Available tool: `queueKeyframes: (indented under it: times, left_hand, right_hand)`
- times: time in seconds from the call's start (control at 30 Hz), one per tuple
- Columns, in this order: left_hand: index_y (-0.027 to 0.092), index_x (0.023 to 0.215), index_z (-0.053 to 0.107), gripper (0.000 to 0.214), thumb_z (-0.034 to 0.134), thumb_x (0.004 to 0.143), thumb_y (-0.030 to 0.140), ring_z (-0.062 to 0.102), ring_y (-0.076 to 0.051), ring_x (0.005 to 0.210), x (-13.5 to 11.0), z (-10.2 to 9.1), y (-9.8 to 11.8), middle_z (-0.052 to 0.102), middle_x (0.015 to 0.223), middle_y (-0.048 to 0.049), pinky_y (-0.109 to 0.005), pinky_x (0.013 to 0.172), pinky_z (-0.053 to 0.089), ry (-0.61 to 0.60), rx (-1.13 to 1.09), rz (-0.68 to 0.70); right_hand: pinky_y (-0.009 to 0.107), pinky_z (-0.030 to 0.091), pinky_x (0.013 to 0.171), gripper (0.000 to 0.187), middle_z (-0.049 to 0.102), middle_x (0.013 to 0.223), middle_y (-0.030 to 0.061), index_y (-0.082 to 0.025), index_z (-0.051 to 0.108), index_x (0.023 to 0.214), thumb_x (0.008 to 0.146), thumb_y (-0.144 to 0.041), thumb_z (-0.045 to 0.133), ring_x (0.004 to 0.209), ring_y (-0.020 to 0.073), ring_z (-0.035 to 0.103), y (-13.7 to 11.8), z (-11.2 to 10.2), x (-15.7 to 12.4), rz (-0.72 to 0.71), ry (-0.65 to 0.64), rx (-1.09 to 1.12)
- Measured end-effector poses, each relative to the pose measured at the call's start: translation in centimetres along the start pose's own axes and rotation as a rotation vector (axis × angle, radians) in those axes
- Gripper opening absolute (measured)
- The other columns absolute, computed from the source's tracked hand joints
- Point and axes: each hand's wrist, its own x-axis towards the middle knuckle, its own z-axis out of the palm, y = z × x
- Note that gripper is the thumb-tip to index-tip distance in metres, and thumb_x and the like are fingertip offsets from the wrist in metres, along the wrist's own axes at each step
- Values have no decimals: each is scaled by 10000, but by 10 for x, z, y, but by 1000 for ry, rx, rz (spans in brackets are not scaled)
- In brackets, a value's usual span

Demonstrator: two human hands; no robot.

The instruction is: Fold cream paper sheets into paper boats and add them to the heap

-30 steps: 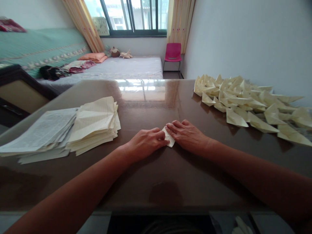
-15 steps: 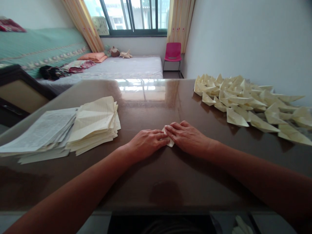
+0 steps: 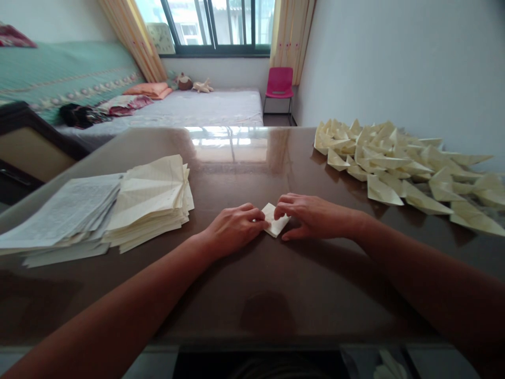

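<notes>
On the table [image 3: 272, 287], my left hand [image 3: 235, 226] pinches folded paper [image 3: 275, 226], my right hand [image 3: 316, 216] gapes: mid-fold, I judge, needing a firm crease next.

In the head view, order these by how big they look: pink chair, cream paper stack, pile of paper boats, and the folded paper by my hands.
1. Pile of paper boats
2. Cream paper stack
3. Pink chair
4. Folded paper, partly covered

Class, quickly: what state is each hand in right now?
Left hand: closed, holding the folded paper by its left edge.
Right hand: open, curved over the paper's right side.
</notes>
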Motion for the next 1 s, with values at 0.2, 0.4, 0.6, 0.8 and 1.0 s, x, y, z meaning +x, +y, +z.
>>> queueKeyframes:
  times: [0.2,0.4,0.6,0.8,1.0]
  left_hand:
    - [256,1021,662,255,420,944,277,585,-139,877,1,-1,3,670,942,-6,-238,700,444,0,-57,-125]
    - [257,967,659,213,455,925,302,580,-147,877,2,3,0,654,932,-2,-248,738,444,-4,-147,-224]
    - [240,938,654,232,445,929,341,598,-150,863,5,7,-2,667,927,-1,-244,705,447,5,-252,-380]
    - [247,1045,571,218,427,928,362,623,-167,792,13,11,3,672,871,8,-267,674,454,1,-224,-559]
    - [248,1163,489,270,405,937,370,629,-170,793,16,11,7,667,897,-8,-265,669,467,-26,-138,-563]
  right_hand:
    - [276,421,759,174,605,914,47,-188,628,972,831,-289,616,858,171,546,11,9,5,-46,45,100]
    - [263,427,778,165,649,904,46,-189,675,950,859,-170,539,847,155,571,26,13,7,-101,56,225]
    - [232,417,679,197,663,790,16,-173,659,854,907,-287,507,710,129,576,27,24,11,94,114,306]
    - [249,388,671,186,665,861,40,-187,576,970,921,-330,469,749,156,587,15,41,15,335,220,131]
    - [251,391,658,218,644,908,41,-194,522,1081,924,-333,465,727,151,582,8,46,16,396,247,53]
